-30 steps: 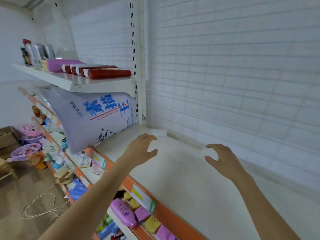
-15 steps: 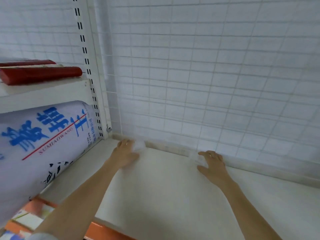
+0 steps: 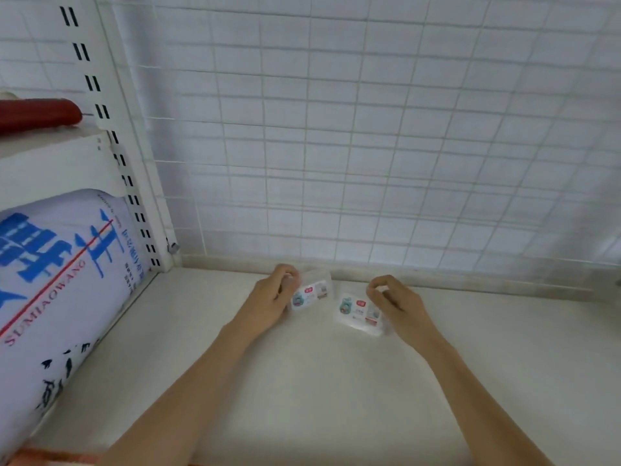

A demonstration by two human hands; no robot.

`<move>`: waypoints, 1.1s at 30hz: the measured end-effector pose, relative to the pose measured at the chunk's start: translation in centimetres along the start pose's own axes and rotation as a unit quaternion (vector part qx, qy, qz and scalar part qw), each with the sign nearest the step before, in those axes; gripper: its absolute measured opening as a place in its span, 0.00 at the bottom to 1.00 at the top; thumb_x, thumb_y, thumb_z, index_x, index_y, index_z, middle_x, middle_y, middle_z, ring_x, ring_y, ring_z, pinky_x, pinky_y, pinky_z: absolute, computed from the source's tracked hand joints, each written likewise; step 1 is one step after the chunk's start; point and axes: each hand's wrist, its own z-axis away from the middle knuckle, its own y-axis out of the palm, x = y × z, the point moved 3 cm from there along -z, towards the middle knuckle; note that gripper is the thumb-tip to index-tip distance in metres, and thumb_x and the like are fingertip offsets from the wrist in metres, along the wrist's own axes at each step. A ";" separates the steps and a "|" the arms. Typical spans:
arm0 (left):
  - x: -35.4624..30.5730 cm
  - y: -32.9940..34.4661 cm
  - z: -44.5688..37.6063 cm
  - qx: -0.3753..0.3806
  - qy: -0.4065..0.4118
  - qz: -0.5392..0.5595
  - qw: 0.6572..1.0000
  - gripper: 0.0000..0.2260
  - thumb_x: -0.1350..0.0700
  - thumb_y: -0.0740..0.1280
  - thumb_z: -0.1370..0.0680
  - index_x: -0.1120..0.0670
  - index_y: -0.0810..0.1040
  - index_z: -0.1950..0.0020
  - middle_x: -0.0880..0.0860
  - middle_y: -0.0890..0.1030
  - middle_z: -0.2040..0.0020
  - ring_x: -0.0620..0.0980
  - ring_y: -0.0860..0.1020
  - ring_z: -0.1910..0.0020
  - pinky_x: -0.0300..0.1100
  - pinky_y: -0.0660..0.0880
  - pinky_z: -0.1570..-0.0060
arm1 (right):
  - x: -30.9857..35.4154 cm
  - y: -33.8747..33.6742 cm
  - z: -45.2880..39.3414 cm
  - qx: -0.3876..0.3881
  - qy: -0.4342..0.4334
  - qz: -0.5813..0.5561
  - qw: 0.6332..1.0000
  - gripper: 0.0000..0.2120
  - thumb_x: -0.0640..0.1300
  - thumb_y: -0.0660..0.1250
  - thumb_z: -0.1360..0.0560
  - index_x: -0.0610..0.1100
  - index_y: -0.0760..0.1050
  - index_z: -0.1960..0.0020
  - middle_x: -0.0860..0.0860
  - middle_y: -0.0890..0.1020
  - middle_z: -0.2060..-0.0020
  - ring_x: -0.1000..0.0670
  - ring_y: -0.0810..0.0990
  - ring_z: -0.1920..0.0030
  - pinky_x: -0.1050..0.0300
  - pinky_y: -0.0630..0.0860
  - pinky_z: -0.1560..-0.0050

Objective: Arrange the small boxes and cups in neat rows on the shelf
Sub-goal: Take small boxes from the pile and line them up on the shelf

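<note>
Two forearms reach across the bare white shelf (image 3: 302, 381) to its back edge. The left hand (image 3: 268, 302) curls its fingers round the left end of a small box (image 3: 311, 294), and the right hand (image 3: 398, 306) pinches the right end of a second box (image 3: 359, 312). Both boxes sit close to the rear lip, near each other but apart; the right one lies slightly nearer and skewed. To do this step well, I would square each box to the rear lip, labels facing out, then slide them until their sides meet, keeping the grips light since the clear casing looks thin. No cups are in view. A big sack (image 3: 57, 280) with blue lettering fills the bay to the left, past the slotted post (image 3: 134, 196), and should not interfere. A wire grid (image 3: 369, 146) backs the shelf, and a red tube (image 3: 37, 114) rests higher up at left.
</note>
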 end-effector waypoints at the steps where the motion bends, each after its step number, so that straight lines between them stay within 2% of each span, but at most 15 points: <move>1: -0.1 0.3 0.1 -0.016 -0.025 0.050 0.998 0.05 0.53 0.57 0.20 0.47 0.71 0.53 0.53 0.79 0.59 0.48 0.77 0.62 0.37 0.70 0.65 | -0.1 -0.2 0.4 -0.004 0.021 -0.014 1.000 0.06 0.44 0.62 0.22 0.48 0.74 0.57 0.49 0.80 0.65 0.56 0.78 0.68 0.67 0.69 0.76; 4: -0.1 1.2 0.4 0.004 -0.039 0.079 0.996 0.08 0.54 0.57 0.20 0.51 0.72 0.57 0.53 0.80 0.60 0.42 0.77 0.66 0.36 0.70 0.68 | -0.9 -0.5 1.1 0.001 0.048 -0.006 0.999 0.07 0.44 0.61 0.22 0.46 0.74 0.58 0.52 0.80 0.65 0.62 0.77 0.72 0.66 0.71 0.76; 8: 0.1 1.2 0.6 0.024 -0.030 0.064 0.997 0.10 0.53 0.57 0.20 0.54 0.74 0.58 0.54 0.79 0.62 0.40 0.73 0.69 0.32 0.66 0.69 | -1.4 -0.2 1.1 -0.007 0.043 0.033 0.999 0.08 0.44 0.61 0.22 0.43 0.75 0.56 0.52 0.79 0.62 0.65 0.76 0.70 0.68 0.69 0.75; 10: 0.3 1.3 0.5 0.029 -0.025 0.047 0.998 0.11 0.53 0.57 0.20 0.54 0.73 0.59 0.54 0.78 0.63 0.40 0.72 0.68 0.33 0.66 0.68 | -1.4 0.1 1.1 -0.009 0.039 0.035 0.999 0.08 0.45 0.61 0.22 0.43 0.76 0.55 0.54 0.79 0.62 0.65 0.76 0.67 0.69 0.68 0.73; 13: 0.4 1.6 0.4 0.035 -0.005 -0.002 0.999 0.13 0.50 0.56 0.20 0.52 0.73 0.60 0.51 0.76 0.63 0.41 0.72 0.65 0.35 0.65 0.63 | -1.9 0.3 1.1 0.000 0.023 0.051 0.998 0.07 0.46 0.61 0.22 0.45 0.76 0.53 0.54 0.79 0.57 0.59 0.76 0.59 0.70 0.70 0.64; 15: 0.6 1.5 0.4 0.038 -0.001 -0.026 0.999 0.20 0.40 0.52 0.24 0.53 0.76 0.57 0.50 0.76 0.60 0.44 0.72 0.59 0.37 0.65 0.58 | -2.3 0.5 1.0 0.030 0.020 0.067 0.997 0.08 0.49 0.63 0.23 0.49 0.76 0.47 0.56 0.77 0.52 0.55 0.75 0.51 0.70 0.70 0.56; 17: 0.6 1.5 0.5 0.061 -0.001 -0.039 0.997 0.25 0.34 0.49 0.30 0.50 0.77 0.53 0.48 0.76 0.55 0.46 0.71 0.52 0.36 0.64 0.53 | -2.6 0.5 1.0 0.078 0.045 0.083 0.993 0.16 0.52 0.67 0.26 0.53 0.71 0.40 0.60 0.72 0.49 0.56 0.70 0.44 0.65 0.68 0.46; 20: 0.6 1.8 0.7 0.119 0.026 -0.104 0.987 0.31 0.30 0.54 0.35 0.47 0.73 0.40 0.42 0.72 0.50 0.43 0.67 0.49 0.37 0.63 0.47 | -2.6 0.2 1.2 0.129 0.091 0.069 0.985 0.30 0.49 0.74 0.33 0.53 0.66 0.34 0.58 0.69 0.45 0.55 0.68 0.40 0.58 0.69 0.39; 23: 0.6 1.9 0.8 0.129 0.073 -0.169 0.974 0.37 0.29 0.56 0.38 0.49 0.69 0.36 0.42 0.68 0.48 0.43 0.65 0.49 0.41 0.63 0.44 | -2.1 0.2 1.7 0.148 0.083 0.118 0.978 0.34 0.48 0.76 0.34 0.51 0.64 0.32 0.59 0.67 0.46 0.54 0.65 0.38 0.56 0.66 0.35; 26: 0.1 1.7 1.1 0.111 0.096 -0.169 0.975 0.36 0.31 0.56 0.37 0.52 0.69 0.36 0.46 0.71 0.46 0.44 0.66 0.49 0.40 0.64 0.47 | -1.0 0.0 2.5 0.109 0.043 0.186 0.975 0.32 0.47 0.74 0.33 0.50 0.65 0.33 0.63 0.66 0.50 0.55 0.63 0.41 0.58 0.64 0.35; 28: -0.2 1.6 1.5 0.092 0.108 -0.156 0.978 0.34 0.33 0.60 0.36 0.53 0.70 0.37 0.48 0.72 0.46 0.46 0.67 0.50 0.41 0.67 0.48 | -0.1 -0.7 3.4 0.058 0.000 0.219 0.974 0.31 0.47 0.74 0.33 0.50 0.66 0.33 0.61 0.67 0.48 0.57 0.62 0.43 0.58 0.64 0.37; 31: -1.3 1.5 2.0 0.083 0.150 -0.132 0.976 0.28 0.44 0.70 0.34 0.53 0.70 0.38 0.49 0.72 0.45 0.49 0.69 0.48 0.42 0.69 0.48 | 1.4 -2.5 5.6 -0.021 -0.058 0.261 0.963 0.30 0.48 0.74 0.33 0.49 0.67 0.34 0.60 0.67 0.45 0.57 0.62 0.44 0.63 0.63 0.44; 33: -2.5 1.7 2.0 0.086 0.180 -0.114 0.973 0.27 0.47 0.72 0.35 0.53 0.71 0.38 0.49 0.72 0.44 0.48 0.68 0.47 0.39 0.66 0.48 | 1.9 -3.7 7.5 -0.066 -0.081 0.279 0.955 0.30 0.47 0.75 0.34 0.47 0.68 0.35 0.60 0.68 0.45 0.56 0.63 0.45 0.62 0.64 0.45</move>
